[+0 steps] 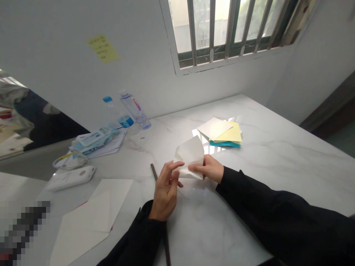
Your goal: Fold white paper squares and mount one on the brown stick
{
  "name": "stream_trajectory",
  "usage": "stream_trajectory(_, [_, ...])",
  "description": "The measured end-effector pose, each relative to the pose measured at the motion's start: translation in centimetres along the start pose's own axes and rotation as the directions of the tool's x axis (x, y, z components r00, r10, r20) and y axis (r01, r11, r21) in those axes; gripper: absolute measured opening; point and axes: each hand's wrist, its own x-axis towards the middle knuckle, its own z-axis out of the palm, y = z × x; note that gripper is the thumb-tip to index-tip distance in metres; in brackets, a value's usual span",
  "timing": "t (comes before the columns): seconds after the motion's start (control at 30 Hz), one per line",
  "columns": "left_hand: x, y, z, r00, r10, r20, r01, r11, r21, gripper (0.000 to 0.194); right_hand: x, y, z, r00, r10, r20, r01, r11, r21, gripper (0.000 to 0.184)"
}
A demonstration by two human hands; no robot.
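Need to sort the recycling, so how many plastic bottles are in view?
2. One, blue-capped, is beside the wall, near the blue packet; the other, with a pink-and-white label, is just right of it. Others may be hidden.

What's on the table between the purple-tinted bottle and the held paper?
Nothing, just bare marbled tabletop from purple-tinted bottle to held paper, seen in the head view.

Counted two hands [165,195] [213,169], one held paper [191,153], two clear bottles [118,113] [135,110], one wall note [103,48], one window [222,27], one slim dark rod [167,245], one white device [74,178], one packet [95,141]. Tallied at least three sheets in the coloured pile [226,133]; could not confirm exact number there or among large white papers [83,221].
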Motion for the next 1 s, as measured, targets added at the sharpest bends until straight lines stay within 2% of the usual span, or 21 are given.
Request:
stream_trajectory(0.27, [0.1, -0.3, 0.3, 0.995, -0.014, -0.097, 0.011, 1.000, -0.029, 0.011, -0.1, 0.0, 0.2, 1.000, 0.018, 0.003, -0.018, 1.000, 0.006, 0.032])
stream_trajectory(0.4, [0.0, -0.4, 0.7, 0.982, -0.049, -0.183, 0.028, 0.993, -0.116, 0.019, -0.1, 0.3, 0.2, 1.000, 0.012, -0.006, -0.012, 1.000, -0.002, 0.031])
stream_trajectory(0.57, [0.7, 0.8, 0.2, 0.971, -0.063, -0.233, 0.024, 0.985, -0.169, 0.028, 0.0, 0.8, 0.3, 1.000, 0.011, -0.005, -0.011, 1.000, 0.001, 0.032])
stream_trajectory(0.77, [0.9, 0.6, -0.1, 0.933, -0.200, -0.298, 0.137, 0.966, -0.220, 0.036, -0.1, 0.8, 0.5, 1.000, 0.003, 0.012, -0.003, 1.000, -0.008, 0.035])
stream_trajectory(1.0, [0.7, -1.1, 0.3, 0.883, -0.253, -0.395, 0.188, 0.962, -0.197, 0.024, -0.4, 0.9, 0.8, 0.999, 0.029, 0.045, -0.028, 0.999, -0.028, 0.037])
